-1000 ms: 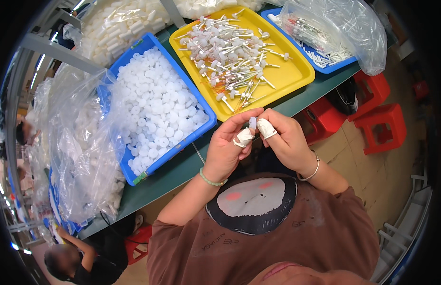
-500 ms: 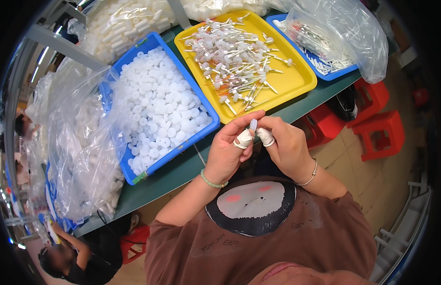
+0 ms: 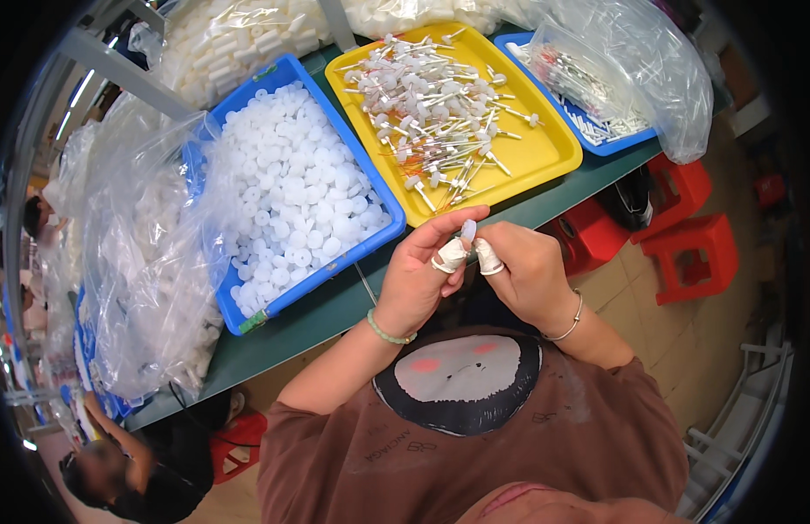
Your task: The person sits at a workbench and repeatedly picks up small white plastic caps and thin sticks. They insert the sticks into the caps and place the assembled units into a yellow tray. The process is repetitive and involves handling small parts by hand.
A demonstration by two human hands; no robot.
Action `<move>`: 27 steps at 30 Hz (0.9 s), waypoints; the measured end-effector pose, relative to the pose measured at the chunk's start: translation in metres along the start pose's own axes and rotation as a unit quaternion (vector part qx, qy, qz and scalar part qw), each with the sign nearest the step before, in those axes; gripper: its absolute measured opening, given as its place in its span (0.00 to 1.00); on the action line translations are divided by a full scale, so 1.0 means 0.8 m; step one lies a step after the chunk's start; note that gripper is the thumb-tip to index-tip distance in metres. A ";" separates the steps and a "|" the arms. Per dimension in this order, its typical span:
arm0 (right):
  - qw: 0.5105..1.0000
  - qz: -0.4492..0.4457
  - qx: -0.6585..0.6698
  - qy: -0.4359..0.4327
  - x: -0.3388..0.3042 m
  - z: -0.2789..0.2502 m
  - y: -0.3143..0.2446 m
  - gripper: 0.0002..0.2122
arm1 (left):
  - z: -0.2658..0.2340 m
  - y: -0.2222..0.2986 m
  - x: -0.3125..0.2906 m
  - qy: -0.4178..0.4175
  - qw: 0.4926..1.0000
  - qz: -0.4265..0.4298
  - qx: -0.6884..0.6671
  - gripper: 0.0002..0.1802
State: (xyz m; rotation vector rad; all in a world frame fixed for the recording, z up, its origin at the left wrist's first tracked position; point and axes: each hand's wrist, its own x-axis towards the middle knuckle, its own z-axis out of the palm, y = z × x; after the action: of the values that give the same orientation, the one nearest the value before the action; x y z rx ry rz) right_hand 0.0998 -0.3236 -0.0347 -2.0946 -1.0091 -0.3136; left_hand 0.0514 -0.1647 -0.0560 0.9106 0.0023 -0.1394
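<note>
My left hand [image 3: 420, 266] pinches a small translucent white disc [image 3: 468, 230] between its thumb and fingertips, just in front of the yellow tray [image 3: 544, 162]. White wrapping covers the thumb tip. Close beside the disc, my right hand [image 3: 534, 271] is closed, its wrapped thumb pressed toward the curled index finger. Whatever lies between those right fingers is hidden. Many similar white discs [image 3: 291, 188] fill the blue tray [image 3: 313, 278] on the left. In the yellow tray lies a heap of thin white rods with discs and reddish wires [image 3: 440, 113].
A smaller blue tray [image 3: 614, 144] at the far right holds white rods and a plastic bag [image 3: 675, 83]. Large clear bags [image 3: 151, 271] of white parts crowd the left of the green table [image 3: 256, 354]. Red stools [image 3: 693, 258] stand at right. Another person [image 3: 134, 463] sits at lower left.
The right fingertips have drawn slightly away from the disc, which shows a little more. My left hand keeps its pinch. The whole view has shifted slightly.
</note>
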 end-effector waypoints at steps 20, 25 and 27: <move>0.994 0.048 0.093 0.040 0.003 0.001 -0.003 0.07 | -0.005 -0.001 0.000 -0.019 0.999 -0.029 -0.033 0.20; 0.993 0.048 0.071 0.086 0.003 0.009 -0.005 0.09 | -0.005 -0.002 -0.002 0.001 0.999 -0.017 -0.037 0.20; 0.993 0.044 0.065 0.090 0.001 0.009 -0.004 0.08 | -0.001 -0.002 -0.001 0.017 0.999 -0.013 -0.029 0.20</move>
State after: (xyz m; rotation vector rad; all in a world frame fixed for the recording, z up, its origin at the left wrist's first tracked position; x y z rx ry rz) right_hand 0.0976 -0.3164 -0.0377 -1.9488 -0.8074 -0.3753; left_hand 0.0503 -0.1649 -0.0580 0.8541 0.0488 -0.1475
